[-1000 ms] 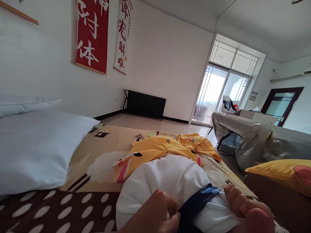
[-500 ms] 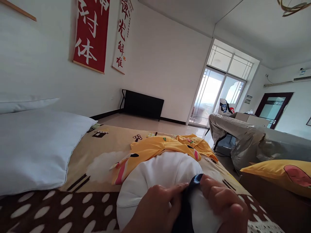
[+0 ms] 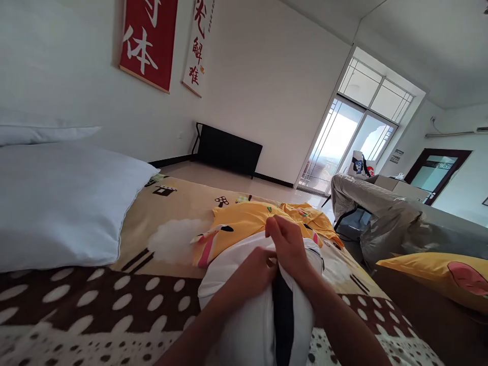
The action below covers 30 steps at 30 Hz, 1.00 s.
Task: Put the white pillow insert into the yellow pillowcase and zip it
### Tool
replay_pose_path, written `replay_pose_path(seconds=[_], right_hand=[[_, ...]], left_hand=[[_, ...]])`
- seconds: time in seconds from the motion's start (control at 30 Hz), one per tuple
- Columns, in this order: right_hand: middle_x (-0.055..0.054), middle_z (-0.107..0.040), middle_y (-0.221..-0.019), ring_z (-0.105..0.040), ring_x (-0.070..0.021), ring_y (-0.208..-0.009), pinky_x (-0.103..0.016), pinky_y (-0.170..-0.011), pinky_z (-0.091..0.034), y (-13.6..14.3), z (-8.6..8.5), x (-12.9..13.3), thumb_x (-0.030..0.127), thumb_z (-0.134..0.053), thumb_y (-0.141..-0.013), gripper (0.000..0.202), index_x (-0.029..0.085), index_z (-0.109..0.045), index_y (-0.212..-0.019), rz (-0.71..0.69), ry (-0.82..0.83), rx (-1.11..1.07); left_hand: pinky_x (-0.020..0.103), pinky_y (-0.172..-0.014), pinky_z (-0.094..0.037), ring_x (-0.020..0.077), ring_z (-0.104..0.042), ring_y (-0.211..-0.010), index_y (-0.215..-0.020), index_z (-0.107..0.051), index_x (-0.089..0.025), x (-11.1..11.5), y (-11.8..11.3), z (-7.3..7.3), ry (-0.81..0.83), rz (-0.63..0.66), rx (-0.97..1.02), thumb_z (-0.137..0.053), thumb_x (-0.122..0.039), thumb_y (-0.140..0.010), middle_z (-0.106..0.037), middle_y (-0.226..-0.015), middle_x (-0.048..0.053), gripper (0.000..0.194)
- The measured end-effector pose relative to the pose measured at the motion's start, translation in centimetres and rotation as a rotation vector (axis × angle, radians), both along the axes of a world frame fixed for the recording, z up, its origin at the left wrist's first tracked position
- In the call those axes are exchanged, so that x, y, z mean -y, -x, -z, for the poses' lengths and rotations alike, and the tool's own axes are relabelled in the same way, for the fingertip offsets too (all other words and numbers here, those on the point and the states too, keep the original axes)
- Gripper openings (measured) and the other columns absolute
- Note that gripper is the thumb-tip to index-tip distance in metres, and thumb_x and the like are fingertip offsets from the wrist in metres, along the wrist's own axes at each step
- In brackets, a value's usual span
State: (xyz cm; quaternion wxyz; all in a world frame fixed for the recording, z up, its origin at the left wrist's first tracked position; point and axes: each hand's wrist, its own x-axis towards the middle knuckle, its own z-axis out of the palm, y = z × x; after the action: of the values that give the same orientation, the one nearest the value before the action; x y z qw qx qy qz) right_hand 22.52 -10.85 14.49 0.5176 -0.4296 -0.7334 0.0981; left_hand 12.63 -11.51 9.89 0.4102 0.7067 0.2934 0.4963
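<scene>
Head view: from above, we look forward and down over a patterned sheet point(image 3: 183, 209), tan with a printed cloud, then brown with pale ovals.
White cloth point(image 3: 251, 328): it lies bunched on the sheet right before us, a dark band point(image 3: 282, 320) running down its middle; whether it is a garment or a cover, we cannot tell.
Left hand point(image 3: 260, 272): our thumb and fingers pinch the white cloth beside the top of the dark band.
Right hand point(image 3: 287, 245): just beyond and beside the left, our fingers curl closed on the cloth's raised edge, their tips tucked from sight.
Yellow garment point(image 3: 244, 219): it is spread flat just past the white cloth, with pink stripes and dark spots.
White pillow point(image 3: 68, 203): it rests on the sheet to our left.
Yellow cushion point(image 3: 430, 269): we see it at our right, apart from both hands, with a reddish printed shape.
Plastic-draped furniture point(image 3: 396, 229): it stands beyond the cushion.
Far wall: a black panel point(image 3: 229, 151) leans there, near a red scroll point(image 3: 148, 46) and a white scroll point(image 3: 196, 56).
Glazed doors point(image 3: 343, 137): daylight comes through them.
</scene>
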Motion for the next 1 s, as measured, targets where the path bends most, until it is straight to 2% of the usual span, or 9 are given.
replay_pose_path(seconds=[0.1, 0.17, 0.27, 0.33, 0.5, 0.7, 0.77, 0.9, 1.0], right_hand=[[0.004, -0.039, -0.052, -0.036, -0.0095, -0.051, -0.024, -0.051, -0.028, 0.3, 0.3, -1.9, 0.057, -0.032, -0.09, 0.051, 0.019, -0.047, -0.06, 0.007, 0.003, -0.155], [0.004, -0.042, -0.056, -0.038, -0.0099, -0.053, -0.024, -0.052, -0.03, 1.0, 0.7, -1.8, 0.057, -0.033, -0.09, 0.049, 0.02, -0.046, -0.062, 0.007, -0.037, -0.227], [0.002, -0.046, -0.063, -0.041, -0.0108, -0.059, -0.025, -0.057, -0.034, 2.2, 1.4, -0.7, 0.054, -0.034, -0.091, 0.043, 0.02, -0.046, -0.067, -0.002, -0.136, -0.256], [0.001, -0.049, -0.069, -0.044, -0.0119, -0.065, -0.026, -0.063, -0.037, 2.5, 1.7, -0.1, 0.05, -0.033, -0.093, 0.04, 0.02, -0.049, -0.072, 0.01, -0.202, -0.264], [-0.001, -0.049, -0.075, -0.045, -0.0143, -0.072, -0.031, -0.071, -0.037, 1.9, 2.1, 0.2, 0.047, -0.03, -0.095, 0.038, 0.02, -0.051, -0.077, 0.115, -0.402, -0.356], [-0.001, -0.045, -0.073, -0.044, -0.0155, -0.068, -0.032, -0.066, -0.037, 2.0, 2.7, 0.8, 0.046, -0.027, -0.095, 0.037, 0.021, -0.046, -0.075, 0.149, -0.538, -0.458], [-0.001, -0.045, -0.071, -0.044, -0.0156, -0.068, -0.032, -0.066, -0.037, 1.8, 2.9, 1.0, 0.045, -0.026, -0.095, 0.037, 0.021, -0.046, -0.075, 0.141, -0.574, -0.471], [-0.001, -0.048, -0.071, -0.047, -0.0157, -0.072, -0.032, -0.07, -0.039, -0.9, 2.6, 2.2, 0.037, -0.034, -0.095, 0.029, 0.02, -0.05, -0.077, 0.103, -0.567, -0.415], [-0.004, -0.058, -0.086, -0.054, -0.0181, -0.084, -0.035, -0.077, -0.042, -5.2, 1.7, 4.0, 0.036, -0.043, -0.091, 0.022, 0.019, -0.058, -0.089, -0.021, -0.45, -0.19]], left_hand=[[0.021, -0.044, -0.028, 0.009, -0.031, -0.041, -0.07, -0.05, -0.019, -1.0, 0.3, -0.9, 0.177, -0.109, 0.325, -0.044, -0.032, -0.08, -0.033, -0.045, -0.008, 0.017], [0.021, -0.047, -0.031, 0.0091, -0.034, -0.046, -0.075, -0.049, -0.019, -0.8, 0.1, -1.0, 0.155, -0.201, 0.435, -0.046, -0.04, -0.083, -0.038, -0.05, -0.007, 0.022], [0.024, -0.066, -0.04, 0.0131, -0.05, -0.067, -0.083, -0.055, -0.018, -0.3, -0.5, -0.6, 0.019, -0.219, 0.38, -0.046, -0.042, -0.086, -0.059, -0.074, 0.0, 0.026], [0.025, -0.074, -0.041, 0.0156, -0.053, -0.077, -0.086, -0.058, -0.017, -0.1, -0.9, -0.2, 0.012, -0.157, 0.352, -0.041, -0.043, -0.089, -0.063, -0.083, 0.002, 0.031], [0.026, -0.069, -0.039, 0.0154, -0.049, -0.072, -0.07, -0.052, -0.016, -0.1, -1.4, 0.2, 0.048, -0.048, 0.23, -0.037, -0.048, -0.09, -0.057, -0.07, 0.001, 0.04], [0.027, -0.067, -0.038, 0.0141, -0.044, -0.071, -0.072, -0.05, -0.015, -0.8, -1.6, -0.2, 0.06, 0.08, 0.108, -0.039, -0.048, -0.088, -0.052, -0.071, 0.0, 0.038], [0.027, -0.067, -0.037, 0.0145, -0.044, -0.07, -0.07, -0.05, -0.015, -1.0, -1.9, -0.1, 0.068, 0.069, 0.061, -0.039, -0.047, -0.086, -0.052, -0.07, 0.0, 0.037], [0.028, -0.064, -0.036, 0.0147, -0.043, -0.066, -0.067, -0.049, -0.016, 0.4, -2.6, 0.2, 0.043, -0.017, -0.042, -0.036, -0.044, -0.087, -0.053, -0.067, 0.001, 0.037], [0.027, -0.059, -0.032, 0.0122, -0.038, -0.057, -0.062, -0.044, -0.017, 3.5, -2.5, -1.0, -0.055, -0.084, -0.161, -0.035, -0.043, -0.089, -0.048, -0.058, -0.002, 0.038]])
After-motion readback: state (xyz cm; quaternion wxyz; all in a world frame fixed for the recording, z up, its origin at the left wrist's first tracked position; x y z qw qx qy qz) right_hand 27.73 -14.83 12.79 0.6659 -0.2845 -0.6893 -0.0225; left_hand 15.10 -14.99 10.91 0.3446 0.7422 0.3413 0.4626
